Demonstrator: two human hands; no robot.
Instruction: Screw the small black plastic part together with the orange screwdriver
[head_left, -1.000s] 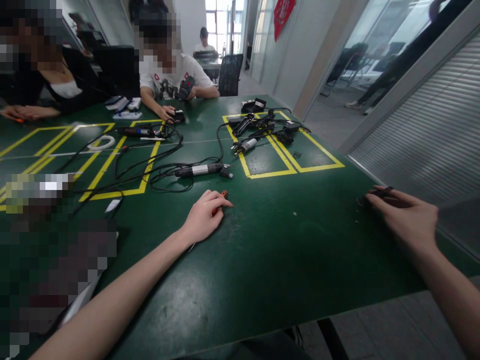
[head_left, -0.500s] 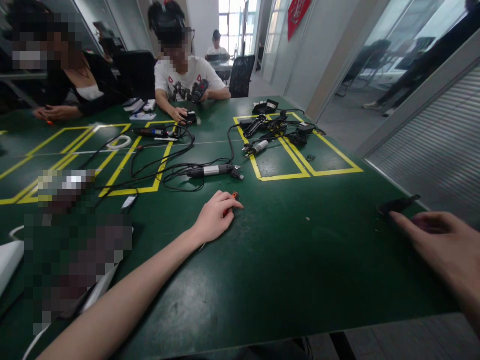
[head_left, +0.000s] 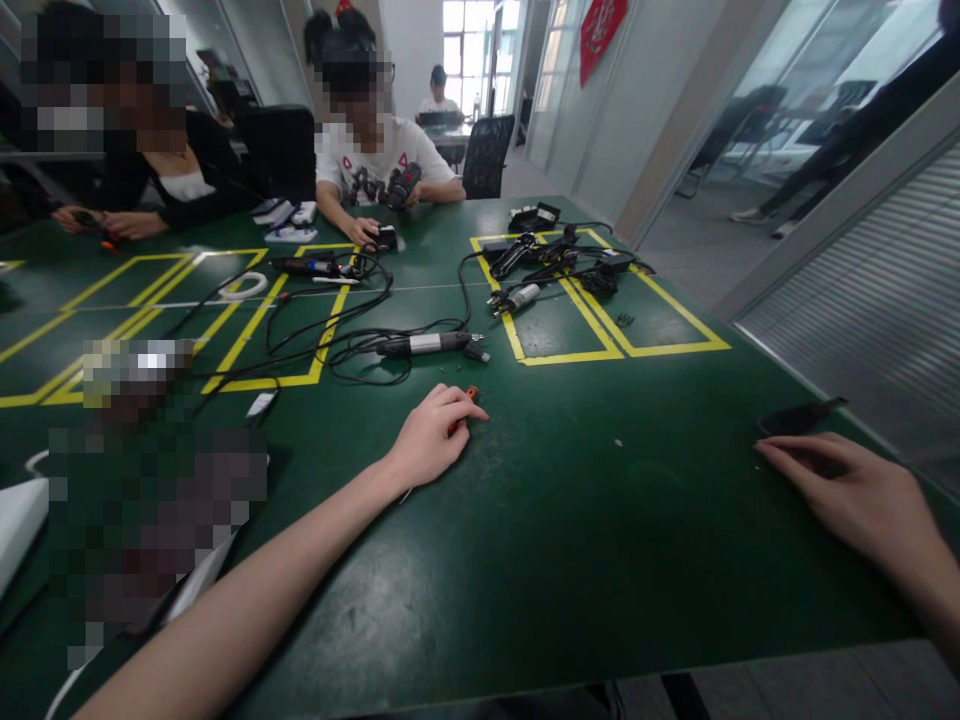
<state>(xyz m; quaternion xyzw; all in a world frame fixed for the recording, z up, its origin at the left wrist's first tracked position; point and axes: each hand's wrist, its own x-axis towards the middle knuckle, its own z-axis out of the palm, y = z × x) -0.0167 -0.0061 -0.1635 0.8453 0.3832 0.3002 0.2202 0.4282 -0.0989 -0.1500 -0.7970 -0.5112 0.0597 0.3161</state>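
My left hand [head_left: 435, 437] rests on the green table with its fingers curled round a screwdriver [head_left: 472, 394]. Its red-and-orange handle shows past the fingers, and a thin metal shaft sticks out below the wrist. At the right, my right hand [head_left: 847, 480] is low over the table, thumb and forefinger tips pinched together. Whatever lies between those tips is too small to make out. Just beyond them is a dark, elongated object [head_left: 802, 416], blurred, whose kind I cannot tell. A tiny pale speck lies near the fingertips.
An electric screwdriver [head_left: 426, 344] with a black cable lies beyond my left hand. Tangled black cables and tools sit inside yellow tape [head_left: 570, 357] farther back. Two people sit across the table. Blurred-out devices lie at left. A glass partition [head_left: 862, 330] borders the right edge.
My right hand has drawn slightly back from the dark object, and its thumb and forefinger have closed together. My left hand stays in place. The view has shifted slightly.
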